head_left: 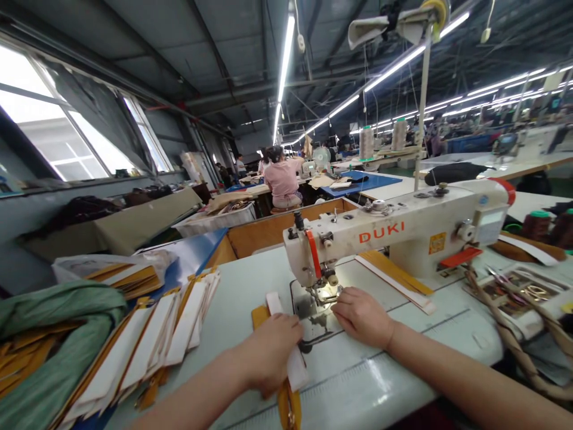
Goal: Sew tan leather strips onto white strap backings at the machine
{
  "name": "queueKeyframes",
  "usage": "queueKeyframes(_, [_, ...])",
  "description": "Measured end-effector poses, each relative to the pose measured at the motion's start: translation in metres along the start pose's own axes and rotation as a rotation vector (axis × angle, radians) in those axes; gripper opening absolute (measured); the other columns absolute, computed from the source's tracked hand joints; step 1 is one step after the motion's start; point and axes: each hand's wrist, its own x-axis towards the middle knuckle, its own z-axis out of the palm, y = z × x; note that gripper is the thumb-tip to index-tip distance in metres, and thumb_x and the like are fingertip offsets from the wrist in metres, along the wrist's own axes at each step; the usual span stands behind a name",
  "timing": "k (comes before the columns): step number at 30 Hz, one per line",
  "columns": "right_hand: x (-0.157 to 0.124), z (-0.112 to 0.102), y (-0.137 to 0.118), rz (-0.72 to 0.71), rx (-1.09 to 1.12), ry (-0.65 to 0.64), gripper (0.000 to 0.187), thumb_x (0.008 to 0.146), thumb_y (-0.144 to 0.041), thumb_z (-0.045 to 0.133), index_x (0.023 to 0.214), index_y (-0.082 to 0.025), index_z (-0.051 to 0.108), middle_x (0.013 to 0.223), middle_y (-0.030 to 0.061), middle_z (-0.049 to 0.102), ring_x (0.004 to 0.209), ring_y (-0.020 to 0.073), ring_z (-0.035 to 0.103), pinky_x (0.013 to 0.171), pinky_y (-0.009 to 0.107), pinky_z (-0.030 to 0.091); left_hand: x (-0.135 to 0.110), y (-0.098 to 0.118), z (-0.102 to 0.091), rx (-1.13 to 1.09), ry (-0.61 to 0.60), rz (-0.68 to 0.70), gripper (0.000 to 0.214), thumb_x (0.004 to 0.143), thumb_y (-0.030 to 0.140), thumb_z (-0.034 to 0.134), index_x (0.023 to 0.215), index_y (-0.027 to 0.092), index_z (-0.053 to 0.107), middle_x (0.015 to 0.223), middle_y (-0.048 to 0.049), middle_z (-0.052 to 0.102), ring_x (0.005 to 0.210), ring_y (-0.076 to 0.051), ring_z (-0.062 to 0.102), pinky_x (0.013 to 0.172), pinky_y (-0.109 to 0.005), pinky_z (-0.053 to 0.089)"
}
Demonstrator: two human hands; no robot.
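My left hand (275, 349) lies over a mustard fabric strip with a white strip (297, 369) on top, its fingers curled down around the piece. Part of a zipper shows at the mustard strip's lower end (289, 409). My right hand (362, 316) is closed beside the presser foot (327, 294) of a white sewing machine (376, 230). Its fingertips are pressed together at the lit metal needle plate (316, 322); whatever they pinch is too small or hidden to make out. Another mustard and white strip (396, 280) lies under the machine arm.
Stacked white and mustard strips (152, 346) lie at the left, beside a green cloth (67, 325). A tray of small tools and parts (521, 295) stands at the right. A thread stand pole (423, 113) rises behind the machine. A person in pink (283, 179) sits farther ahead.
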Motion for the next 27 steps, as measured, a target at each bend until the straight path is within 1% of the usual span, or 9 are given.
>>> queueKeyframes(3, [-0.001, 0.0, 0.0, 0.007, 0.008, -0.013, 0.022, 0.09, -0.016, 0.045, 0.074, -0.018, 0.06, 0.073, 0.0055, 0.06, 0.073, 0.0185, 0.05, 0.072, 0.03, 0.038, 0.005, -0.005, -0.005, -0.071, -0.064, -0.081, 0.032, 0.05, 0.015, 0.065, 0.082, 0.017, 0.064, 0.09, -0.0115, 0.066, 0.086, -0.034, 0.062, 0.078, -0.042, 0.048])
queueKeyframes(7, [-0.001, -0.003, -0.001, 0.014, 0.028, -0.023, 0.023, 0.091, -0.016, 0.044, 0.073, -0.017, 0.059, 0.073, 0.0056, 0.059, 0.072, 0.0182, 0.05, 0.074, 0.031, 0.039, -0.012, -0.022, -0.004, -0.283, -0.08, -0.231, 0.019, 0.051, 0.021, 0.061, 0.07, 0.021, 0.062, 0.066, -0.0005, 0.061, 0.064, -0.024, 0.058, 0.057, -0.03, 0.04])
queueKeyframes(9, [-0.001, -0.003, -0.002, 0.011, 0.045, -0.023, 0.024, 0.092, -0.016, 0.044, 0.073, -0.017, 0.059, 0.072, 0.0055, 0.059, 0.072, 0.0182, 0.05, 0.074, 0.031, 0.039, -0.027, -0.032, 0.0, -0.407, -0.01, -0.316, 0.006, 0.056, 0.024, 0.059, 0.061, 0.022, 0.059, 0.061, 0.0015, 0.057, 0.063, -0.021, 0.055, 0.057, -0.028, 0.037])
queueKeyframes(11, [-0.001, -0.003, -0.001, 0.007, 0.065, -0.02, 0.026, 0.093, -0.017, 0.042, 0.073, -0.017, 0.059, 0.071, 0.0055, 0.058, 0.071, 0.0183, 0.05, 0.073, 0.031, 0.04, -0.041, -0.043, 0.006, -0.535, 0.111, -0.424, 0.014, 0.062, 0.033, 0.059, 0.056, 0.021, 0.055, 0.06, 0.0013, 0.055, 0.066, -0.021, 0.055, 0.059, -0.028, 0.037])
queueKeyframes(16, [0.001, -0.004, -0.007, 0.014, 0.09, -0.004, 0.032, 0.096, -0.017, 0.037, 0.075, -0.016, 0.062, 0.069, 0.0064, 0.058, 0.071, 0.0193, 0.05, 0.07, 0.032, 0.041, -0.048, -0.053, 0.036, -0.976, 0.367, -0.658, 0.034, 0.076, 0.05, 0.048, 0.075, 0.018, 0.06, 0.068, -0.0028, 0.064, 0.067, -0.021, 0.061, 0.06, -0.03, 0.046])
queueKeyframes(19, [0.003, -0.013, -0.03, 0.006, 0.138, -0.009, 0.03, 0.096, -0.017, 0.037, 0.085, -0.016, 0.065, 0.075, 0.0067, 0.062, 0.075, 0.019, 0.054, 0.071, 0.03, 0.044, -0.03, -0.042, 0.05, -1.224, 0.471, -0.692, 0.027, 0.078, 0.043, 0.051, 0.079, 0.017, 0.059, 0.069, -0.0054, 0.066, 0.07, -0.019, 0.066, 0.065, -0.029, 0.051])
queueKeyframes(21, [0.003, -0.018, -0.053, -0.016, 0.258, -0.045, 0.025, 0.096, -0.019, 0.04, 0.103, -0.017, 0.063, 0.093, 0.008, 0.067, 0.089, 0.0187, 0.058, 0.081, 0.03, 0.046, -0.017, -0.032, 0.054, -1.34, 0.514, -0.68, 0.019, 0.077, 0.035, 0.055, 0.079, 0.016, 0.058, 0.07, -0.0063, 0.068, 0.074, -0.019, 0.068, 0.071, -0.029, 0.053])
queueKeyframes(23, [0.003, -0.019, -0.076, -0.048, 0.355, -0.149, 0.029, 0.093, -0.026, 0.05, 0.119, -0.017, 0.058, 0.118, 0.0087, 0.063, 0.11, 0.0201, 0.055, 0.097, 0.032, 0.042, -0.008, -0.026, 0.055, -1.415, 0.539, -0.658, 0.012, 0.076, 0.025, 0.057, 0.083, 0.015, 0.059, 0.077, -0.0073, 0.07, 0.078, -0.018, 0.069, 0.075, -0.029, 0.053])
queueKeyframes(27, [0.001, -0.009, -0.102, 0.007, 0.342, -0.349, 0.047, 0.089, -0.035, 0.058, 0.129, -0.013, 0.053, 0.136, 0.0126, 0.054, 0.125, 0.0252, 0.049, 0.107, 0.034, 0.038, -0.004, -0.031, 0.049, -1.43, 0.617, -0.659, 0.032, 0.075, 0.004, 0.053, 0.106, 0.015, 0.054, 0.1, -0.0079, 0.069, 0.092, -0.014, 0.067, 0.085, -0.025, 0.05])
